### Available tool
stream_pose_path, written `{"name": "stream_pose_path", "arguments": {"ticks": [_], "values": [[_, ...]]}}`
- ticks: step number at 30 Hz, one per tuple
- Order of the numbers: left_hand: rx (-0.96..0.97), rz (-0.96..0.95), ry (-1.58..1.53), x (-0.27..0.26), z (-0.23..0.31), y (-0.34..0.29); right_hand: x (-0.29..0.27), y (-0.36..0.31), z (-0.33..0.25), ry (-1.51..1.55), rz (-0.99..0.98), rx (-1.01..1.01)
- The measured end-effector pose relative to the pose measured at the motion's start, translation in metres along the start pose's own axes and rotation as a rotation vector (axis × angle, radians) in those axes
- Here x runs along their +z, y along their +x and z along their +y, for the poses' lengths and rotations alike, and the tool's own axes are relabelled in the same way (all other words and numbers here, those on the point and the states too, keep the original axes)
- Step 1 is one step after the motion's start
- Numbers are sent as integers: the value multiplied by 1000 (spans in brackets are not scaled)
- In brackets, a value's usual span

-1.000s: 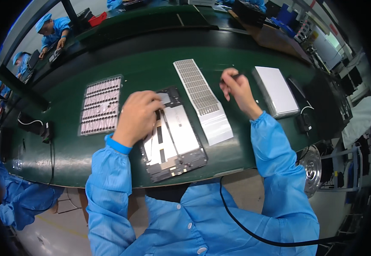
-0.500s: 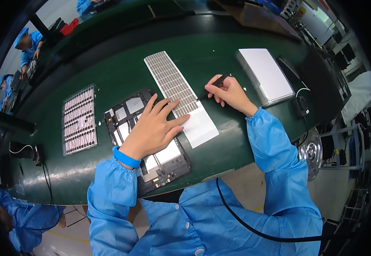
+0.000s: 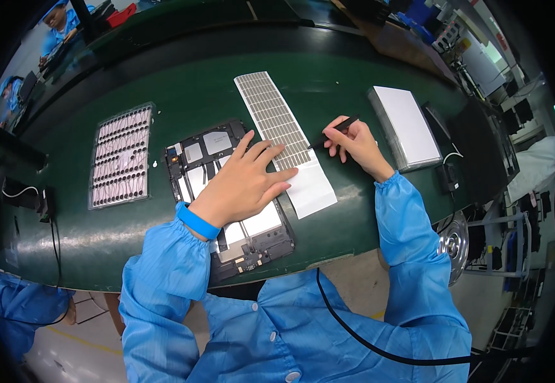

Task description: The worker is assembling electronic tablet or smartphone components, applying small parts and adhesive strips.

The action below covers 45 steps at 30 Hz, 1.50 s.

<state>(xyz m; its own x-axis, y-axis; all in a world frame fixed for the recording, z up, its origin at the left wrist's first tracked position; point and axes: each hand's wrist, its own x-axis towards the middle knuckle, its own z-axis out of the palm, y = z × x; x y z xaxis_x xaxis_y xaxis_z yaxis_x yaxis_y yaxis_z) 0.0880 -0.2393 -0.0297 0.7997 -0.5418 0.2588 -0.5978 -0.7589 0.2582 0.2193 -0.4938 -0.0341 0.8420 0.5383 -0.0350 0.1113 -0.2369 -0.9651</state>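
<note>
My left hand (image 3: 242,182) lies with fingers spread, its fingertips on a sheet of small pale labels (image 3: 274,115). The palm is over an opened tablet-like device (image 3: 268,236), whose inner boards and silver plates show. My right hand (image 3: 357,150) pinches slim black tweezers (image 3: 343,124). Their tip meets the right edge of the label sheet, at the lowest rows of labels. Below those rows the sheet's backing is bare and white. Whether a label is between the tips is too small to tell.
On the left lies a clear tray (image 3: 121,156) with rows of small black parts on wires. A stack topped with white paper (image 3: 408,124) stands at right, beside a black box with a white cable (image 3: 446,175). Co-workers in blue sit at far left.
The whole view has shifted a little. My left hand still rests on the sheet, and the tweezers' tip stays near the same sheet edge, slightly closer in on the labels.
</note>
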Motion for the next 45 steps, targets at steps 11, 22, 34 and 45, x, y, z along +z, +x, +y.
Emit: {"name": "stream_pose_path", "arguments": {"ticks": [11,22,34,45], "values": [[70,-50,26,4,-1,11,-3,-1,3,42,1,-30],[81,-19,9,2,0,12,-4,-1,1,52,5,-25],[90,5,-18,5,-2,12,-7,-2,4,69,-30,-60],[202,259,-37,-20,-9,5,15,30,-3,371,66,-100]]}}
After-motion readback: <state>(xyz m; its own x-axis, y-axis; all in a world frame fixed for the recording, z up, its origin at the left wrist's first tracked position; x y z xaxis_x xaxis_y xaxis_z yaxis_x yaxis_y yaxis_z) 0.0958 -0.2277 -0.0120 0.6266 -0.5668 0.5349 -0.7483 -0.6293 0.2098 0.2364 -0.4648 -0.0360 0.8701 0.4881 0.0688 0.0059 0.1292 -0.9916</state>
